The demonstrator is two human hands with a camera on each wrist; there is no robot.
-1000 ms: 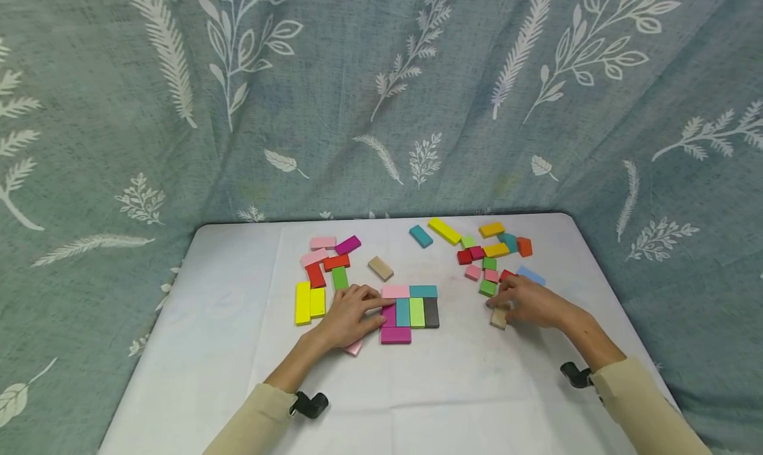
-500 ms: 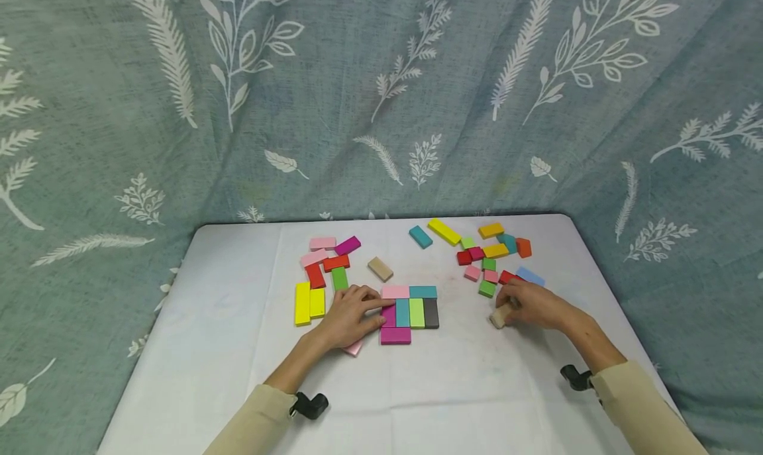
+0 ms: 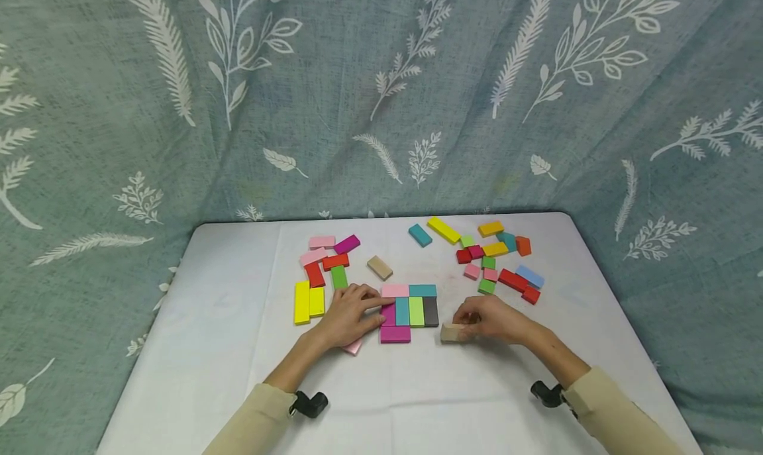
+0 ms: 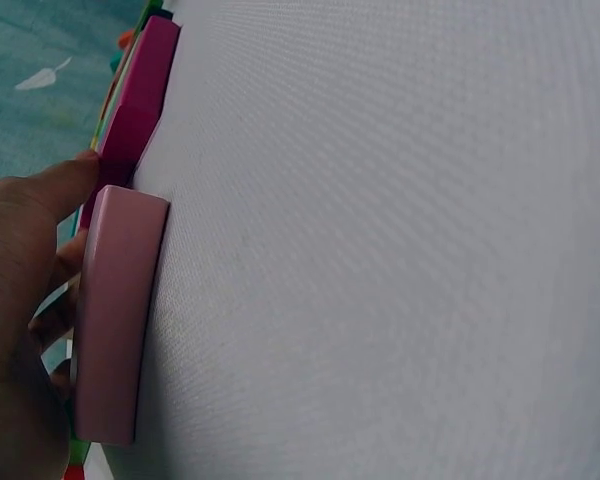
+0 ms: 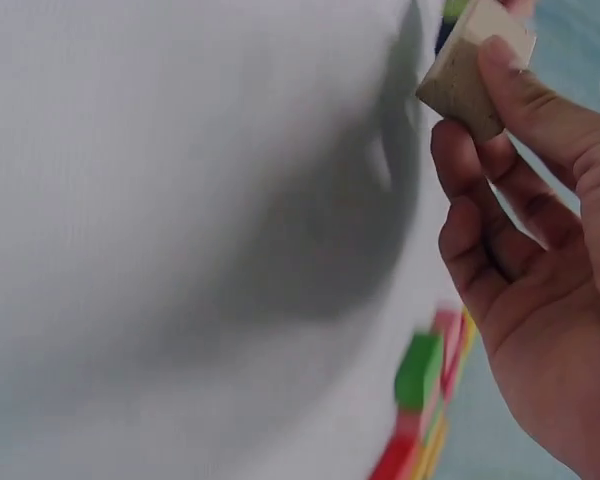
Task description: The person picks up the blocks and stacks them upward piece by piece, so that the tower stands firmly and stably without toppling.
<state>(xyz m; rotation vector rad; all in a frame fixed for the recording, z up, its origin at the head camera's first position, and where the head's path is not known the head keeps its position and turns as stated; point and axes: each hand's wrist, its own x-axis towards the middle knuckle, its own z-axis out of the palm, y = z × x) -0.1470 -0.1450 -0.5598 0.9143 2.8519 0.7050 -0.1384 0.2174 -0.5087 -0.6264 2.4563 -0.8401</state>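
Between thumb and fingers my right hand [image 3: 491,318] pinches a beige wooden block [image 3: 450,333], just right of a flat group of coloured blocks. That group has a pink and a teal block on top, then magenta, teal, lime green [image 3: 416,312] and dark grey [image 3: 430,311] ones side by side, with a magenta block [image 3: 395,335] below. My left hand [image 3: 352,316] rests at the group's left edge, its fingertips touching the magenta blocks. A pink block [image 4: 120,315] lies beside that palm, partly hidden in the head view. The right wrist view shows the beige block [image 5: 477,70] close up.
Left of the group lie yellow [image 3: 302,303], red, green, pink and magenta blocks. A second beige block [image 3: 379,267] lies behind it. Many-coloured blocks are scattered at the back right, with red [image 3: 513,280] and light blue ones nearest the right arm. A patterned curtain [image 3: 381,97] stands behind the white table.
My right hand has picked up the beige block from the right side and carried it left, toward the block group. The red blocks beneath it are now uncovered. My left hand stays put.
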